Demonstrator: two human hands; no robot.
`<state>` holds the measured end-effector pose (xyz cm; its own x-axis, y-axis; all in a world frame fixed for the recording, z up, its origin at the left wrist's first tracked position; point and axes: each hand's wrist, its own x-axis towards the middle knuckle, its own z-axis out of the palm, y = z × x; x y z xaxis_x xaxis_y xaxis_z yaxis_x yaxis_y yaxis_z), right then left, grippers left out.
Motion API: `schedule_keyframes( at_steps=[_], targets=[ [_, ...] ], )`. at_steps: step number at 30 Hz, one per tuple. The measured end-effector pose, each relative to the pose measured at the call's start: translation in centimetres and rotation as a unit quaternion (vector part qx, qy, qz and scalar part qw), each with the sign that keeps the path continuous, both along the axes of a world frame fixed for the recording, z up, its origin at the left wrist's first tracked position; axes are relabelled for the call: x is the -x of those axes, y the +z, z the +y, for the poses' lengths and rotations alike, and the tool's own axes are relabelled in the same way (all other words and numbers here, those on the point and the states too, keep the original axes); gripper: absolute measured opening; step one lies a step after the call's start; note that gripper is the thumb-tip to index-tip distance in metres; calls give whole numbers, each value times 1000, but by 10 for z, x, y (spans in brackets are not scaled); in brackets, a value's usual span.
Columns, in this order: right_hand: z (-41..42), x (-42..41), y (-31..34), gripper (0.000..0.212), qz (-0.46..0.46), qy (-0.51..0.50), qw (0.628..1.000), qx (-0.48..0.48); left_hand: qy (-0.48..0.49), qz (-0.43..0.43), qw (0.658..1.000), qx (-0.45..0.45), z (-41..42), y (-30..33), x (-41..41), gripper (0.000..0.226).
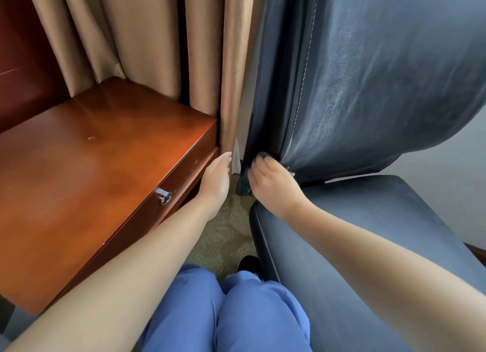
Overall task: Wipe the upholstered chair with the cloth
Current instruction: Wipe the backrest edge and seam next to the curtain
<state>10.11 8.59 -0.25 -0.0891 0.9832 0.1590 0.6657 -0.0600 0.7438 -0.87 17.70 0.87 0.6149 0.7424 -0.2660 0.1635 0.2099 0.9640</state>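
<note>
The upholstered chair (pixel 368 94) is dark blue with pale stitching; its backrest fills the upper right and its seat lies lower right. My right hand (pixel 273 183) is at the lower left edge of the backrest, fingers curled around a dark cloth (pixel 263 156) of which only a small bit shows above the fingers. My left hand (pixel 217 179) is stretched out with straight fingers in the gap between chair and desk, fingertips at the curtain's lower edge, holding nothing.
A reddish wooden desk (pixel 92 167) with a metal drawer pull (pixel 163 195) stands on the left. Beige curtains (pixel 157 41) hang behind it. Patterned carpet (pixel 226 236) shows in the narrow gap. My knees in blue trousers (pixel 223 307) are at the bottom.
</note>
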Motion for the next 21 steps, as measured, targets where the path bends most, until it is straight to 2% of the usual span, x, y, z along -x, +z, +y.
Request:
schedule_keyframes(
  at_steps=[3, 6, 9, 11, 12, 13, 18, 21],
  targets=[
    [-28, -20, -19, 19, 33, 50, 998, 21, -4, -1, 1000, 11, 0, 0, 3, 42],
    [-55, -38, 2, 25, 112, 140, 982, -64, -7, -7, 1000, 7, 0, 1, 3, 43],
    [-58, -28, 45, 16, 191, 227, 937, -186, -4, -12, 1000, -8, -5, 6, -5, 43],
    [-48, -20, 67, 12, 322, 214, 862, -329, -1, -31, 999, -20, -9, 13, -12, 41],
    [-42, -17, 73, 14, 356, 186, 828, -391, -1, -42, 999, -29, -11, 17, -15, 41],
    [-36, -15, 75, 16, 354, 149, 813, -438, -3, -53, 998, -44, -12, 22, -18, 41],
    [-15, 1, 28, 18, 343, 93, 792, -497, -21, -75, 996, -53, -4, 26, -33, 52],
    [-16, 5, -4, 20, 353, 73, 799, -482, -26, -76, 997, -20, -5, 39, -32, 46]
  ],
)
